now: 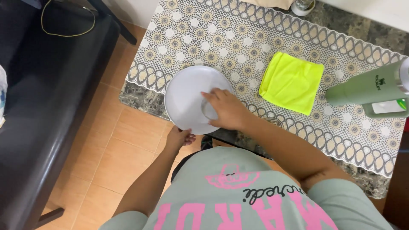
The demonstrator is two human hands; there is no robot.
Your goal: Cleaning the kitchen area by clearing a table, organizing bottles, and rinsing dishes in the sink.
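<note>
Head view: left hand [179,138] grips the near rim of a white plate [187,96], fingers curled under it. Right hand [228,110] lies on the plate, fingers pressed together. Plate overhangs the tabletop [140,100] edge; loosened grip could tip it floorward. Beyond lie a yellow cloth [292,82] and green tumbler [366,87].

A dark green-grey marbled stone bench [140,101] stands at an angle, covered by a white lace-patterned cloth with round beige motifs [238,38]. Below it lies a floor of orange-brown square ceramic tiles [123,157]. At the left sits a black cushioned sofa [47,98] with a thin yellowish cable [68,34] looped on it. A pale wall [132,10] meets the floor beyond. Light is even and soft.
</note>
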